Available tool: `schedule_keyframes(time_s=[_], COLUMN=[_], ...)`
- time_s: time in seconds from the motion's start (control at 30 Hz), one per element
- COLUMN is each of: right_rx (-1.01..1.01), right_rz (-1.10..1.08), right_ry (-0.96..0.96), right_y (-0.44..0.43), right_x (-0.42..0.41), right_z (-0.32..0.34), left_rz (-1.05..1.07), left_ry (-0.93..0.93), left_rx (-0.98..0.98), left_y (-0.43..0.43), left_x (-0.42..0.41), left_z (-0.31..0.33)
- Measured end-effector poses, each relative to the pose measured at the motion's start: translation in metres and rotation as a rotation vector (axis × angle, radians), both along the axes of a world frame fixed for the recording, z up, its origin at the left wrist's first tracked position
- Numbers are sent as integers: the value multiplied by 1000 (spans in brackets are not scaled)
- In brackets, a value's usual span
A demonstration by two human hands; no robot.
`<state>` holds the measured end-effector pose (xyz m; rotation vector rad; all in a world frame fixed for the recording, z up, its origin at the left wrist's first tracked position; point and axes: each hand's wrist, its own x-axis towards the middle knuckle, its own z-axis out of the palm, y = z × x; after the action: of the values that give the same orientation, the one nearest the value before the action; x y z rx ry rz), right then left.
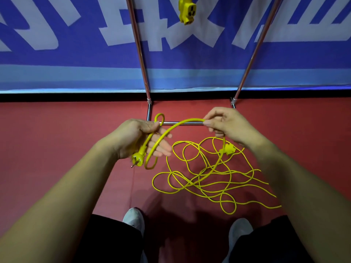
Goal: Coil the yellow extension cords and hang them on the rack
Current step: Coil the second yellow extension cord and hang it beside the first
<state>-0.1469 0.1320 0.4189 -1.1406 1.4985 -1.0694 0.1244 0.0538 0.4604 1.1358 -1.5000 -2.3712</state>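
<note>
Left hand (140,139): you're clamping the cord (195,119) under your thumb just above the plug (137,160). Your fingers are lying straight under it as a shelf for the loops.
Plug: it's hanging below your palm at centre left, pins pointing down-left. That's keeping the free end out of the turns.
First loop: a small turn is poking up past your thumb and another is dropping beside the plug, so you're only starting the coil, I'd judge.
Right hand (228,126): you're pinching the cord between thumb and fingertips at right of centre. You're arching a span of it across to the left hand, sizing the next turn.
Slack (207,177): most of it is lying tangled on the red floor (57,149), lower right of centre, with its socket (228,149) resting on the floor just below your right hand. The strands are crossing a lot, so it's probably going to snag as you feed it.
Rack (138,54): it's standing right ahead of you, base bar just past your hands and uprights running to the top edge. That's putting it close for the hang.
Hung socket (187,10): one is dangling at top centre between the uprights, so one cord is likely up already.
Shoes (133,219): you're standing clear of the slack, at the bottom edge.
</note>
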Motion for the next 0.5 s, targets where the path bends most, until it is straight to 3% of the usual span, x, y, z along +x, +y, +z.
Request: schedule_keyframes(time_s=[0.1, 0.23, 0.3, 0.4, 0.43, 0.5], right_rx=[-94, -179, -104, 157, 252, 309], right_rz=[146, 257, 272, 460, 478, 400], right_ry=[167, 230, 292, 611, 649, 551], right_y=[5, 4, 2, 4, 7, 12], right_x=[32, 62, 42, -4, -15, -24], right_z=[24, 31, 17, -18, -30, -44], left_rz=[-52, -74, -24, 55, 67, 70], left_ry=[3, 106, 181, 286, 300, 268], left_rx=[-16, -65, 18, 109, 125, 108], left_y=[9, 21, 13, -1, -4, -7], left_x=[-8, -16, -13, -2, 3, 8], left_z=[-6, -13, -9, -2, 0, 5])
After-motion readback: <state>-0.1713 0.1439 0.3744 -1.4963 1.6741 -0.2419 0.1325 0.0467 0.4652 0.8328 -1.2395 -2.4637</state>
